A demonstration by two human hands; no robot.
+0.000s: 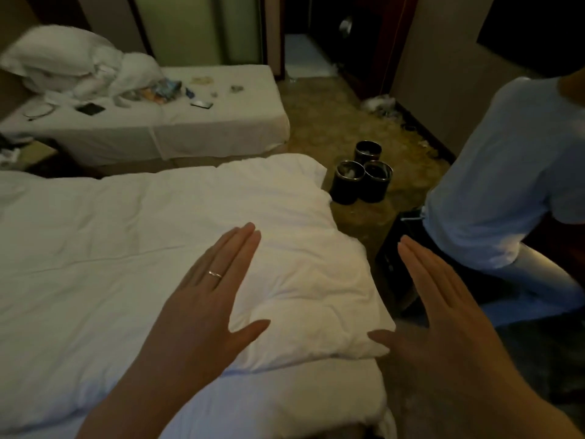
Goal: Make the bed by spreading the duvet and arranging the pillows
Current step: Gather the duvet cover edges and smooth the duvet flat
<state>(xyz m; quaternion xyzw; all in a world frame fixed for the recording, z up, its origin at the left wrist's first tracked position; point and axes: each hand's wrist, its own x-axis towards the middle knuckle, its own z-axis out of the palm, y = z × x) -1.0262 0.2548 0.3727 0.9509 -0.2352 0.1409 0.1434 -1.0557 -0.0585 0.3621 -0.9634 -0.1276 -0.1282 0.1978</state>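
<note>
A white duvet lies spread over the near bed, its rumpled right end folded back near the bed's foot. My left hand, wearing a ring, is flat with straight fingers over the duvet's right part. My right hand is held flat with straight fingers beyond the bed's right edge, its thumb near the duvet's corner. Neither hand holds anything. White pillows are heaped at the head of the far bed. No pillow shows on the near bed.
The far bed carries small scattered items and a phone. Three dark bins stand on the carpet past the near bed's foot. A person in a light shirt bends at the right. A doorway opens behind.
</note>
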